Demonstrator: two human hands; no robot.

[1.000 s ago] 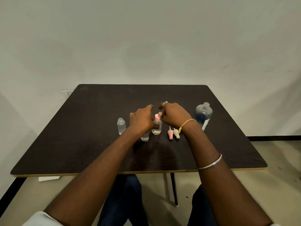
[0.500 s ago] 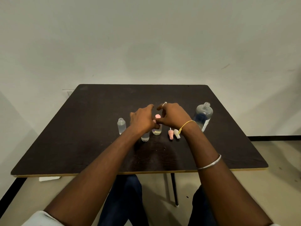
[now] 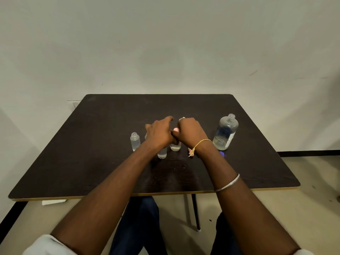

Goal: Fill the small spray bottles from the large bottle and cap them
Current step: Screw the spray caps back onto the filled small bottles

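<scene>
On the dark table [image 3: 92,153], a small clear bottle [image 3: 175,147] stands at the middle with a pink spray cap [image 3: 176,129] on its neck. My left hand [image 3: 160,132] grips this bottle from the left, index finger stretched forward. From the right, my right hand [image 3: 191,131] has its fingers curled round the pink cap. Another small bottle [image 3: 162,153] stands partly hidden under my left wrist. An uncapped small bottle [image 3: 135,141] stands apart at the left. The large clear bottle [image 3: 225,131], open at the top, stands to the right.
A loose pink spray cap [image 3: 190,153] peeks out beside my right wrist. A small blue cap [image 3: 222,153] lies by the large bottle's base. The table's front edge is near my elbows, and a wall rises behind the table.
My right hand has closed further over the pink cap and its wrist has shifted, now covering the loose caps on the table. My left hand stays on the bottle.
</scene>
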